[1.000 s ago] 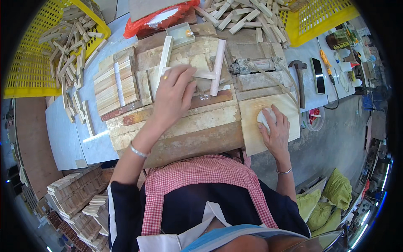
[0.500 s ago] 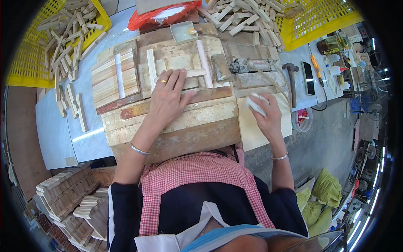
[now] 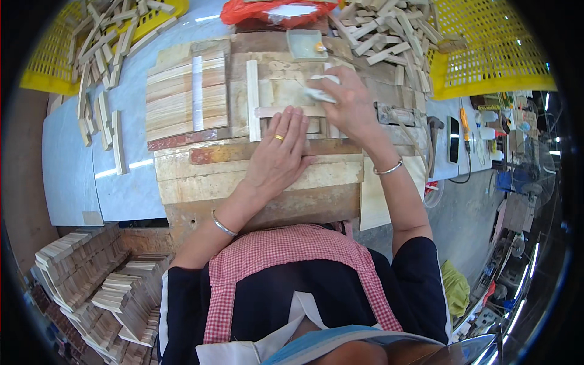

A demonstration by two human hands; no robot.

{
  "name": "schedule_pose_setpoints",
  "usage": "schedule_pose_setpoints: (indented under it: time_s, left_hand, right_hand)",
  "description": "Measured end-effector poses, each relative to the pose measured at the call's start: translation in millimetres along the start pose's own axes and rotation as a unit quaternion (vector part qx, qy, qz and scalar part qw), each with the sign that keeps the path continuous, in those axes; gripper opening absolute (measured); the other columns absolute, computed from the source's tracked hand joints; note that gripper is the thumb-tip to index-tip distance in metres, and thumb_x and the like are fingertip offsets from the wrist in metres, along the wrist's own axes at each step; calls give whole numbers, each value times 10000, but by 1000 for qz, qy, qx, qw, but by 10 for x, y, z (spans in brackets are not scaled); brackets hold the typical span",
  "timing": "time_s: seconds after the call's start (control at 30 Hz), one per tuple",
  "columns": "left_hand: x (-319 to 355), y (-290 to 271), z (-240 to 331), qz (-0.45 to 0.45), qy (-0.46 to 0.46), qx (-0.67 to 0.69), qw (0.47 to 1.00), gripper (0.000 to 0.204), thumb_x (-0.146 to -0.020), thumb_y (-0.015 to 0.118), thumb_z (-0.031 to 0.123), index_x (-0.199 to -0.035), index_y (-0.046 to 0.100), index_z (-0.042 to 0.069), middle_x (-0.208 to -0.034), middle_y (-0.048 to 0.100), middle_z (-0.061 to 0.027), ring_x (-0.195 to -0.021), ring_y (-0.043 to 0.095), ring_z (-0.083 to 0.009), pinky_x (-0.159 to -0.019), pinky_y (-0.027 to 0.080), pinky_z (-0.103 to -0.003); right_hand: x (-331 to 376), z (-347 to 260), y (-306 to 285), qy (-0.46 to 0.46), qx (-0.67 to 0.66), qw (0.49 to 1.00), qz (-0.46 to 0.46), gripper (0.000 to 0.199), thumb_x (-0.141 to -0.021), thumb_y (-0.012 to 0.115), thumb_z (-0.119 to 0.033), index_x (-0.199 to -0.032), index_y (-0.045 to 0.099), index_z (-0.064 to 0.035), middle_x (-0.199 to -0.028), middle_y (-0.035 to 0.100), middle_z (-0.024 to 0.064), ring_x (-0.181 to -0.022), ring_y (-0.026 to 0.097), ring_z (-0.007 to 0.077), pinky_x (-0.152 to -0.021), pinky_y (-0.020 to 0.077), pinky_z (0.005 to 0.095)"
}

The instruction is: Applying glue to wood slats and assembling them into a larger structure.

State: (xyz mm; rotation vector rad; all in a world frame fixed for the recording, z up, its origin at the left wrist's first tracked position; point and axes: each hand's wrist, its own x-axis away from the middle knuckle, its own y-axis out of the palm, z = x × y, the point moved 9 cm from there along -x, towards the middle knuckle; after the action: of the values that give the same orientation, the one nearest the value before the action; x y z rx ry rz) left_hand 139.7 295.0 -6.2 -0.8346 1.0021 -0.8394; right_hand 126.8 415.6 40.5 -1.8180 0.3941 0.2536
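Nearest, at near edge of work board: left hand lying flat, palm down, fingers pressed together and pointing away toward far edge, ring on one finger. Pressing on light wood frame at its near rail, holding it still.

Frame lying flat in middle of board, made of thin strips: one long strip standing along left side, long axis running near-to-far; one cross strip running left-to-right just beyond left fingertips, touching them or nearly so.

Further, toward far right of frame: right hand closing on small white wad, prob. cloth or paper, pinching it betw. thumb and fingers; cannot tell exact grip, fingers partly hiding it. Wad pointing left, toward frame's far part, touching wood there or hovering just above, not clear which. Right hand being the nearer one to wad and to small shallow tray at far edge of board, just beyond hand.

Left of frame, same board: finished slat panel w/ one pale strip across it, long axis near-to-far.

Farthest: loose wood sticks piling at far right, yellow crates at far corners of table.
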Motion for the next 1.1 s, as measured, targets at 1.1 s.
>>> schedule_pose_setpoints:
  time_s: [1.1]
  left_hand:
    - [-86,-12,133,15,10,-92,996,744,-808,672,414,-1332,449,-67,-1320,490,-224,-1252,447,-365,-1039,362,-469]
  right_hand:
    - [2928,2989,-1090,538,194,811,-119,457,-810,674,-404,-1052,581,-27,-1031,640,188,-1054,596,352,-854,486,457]
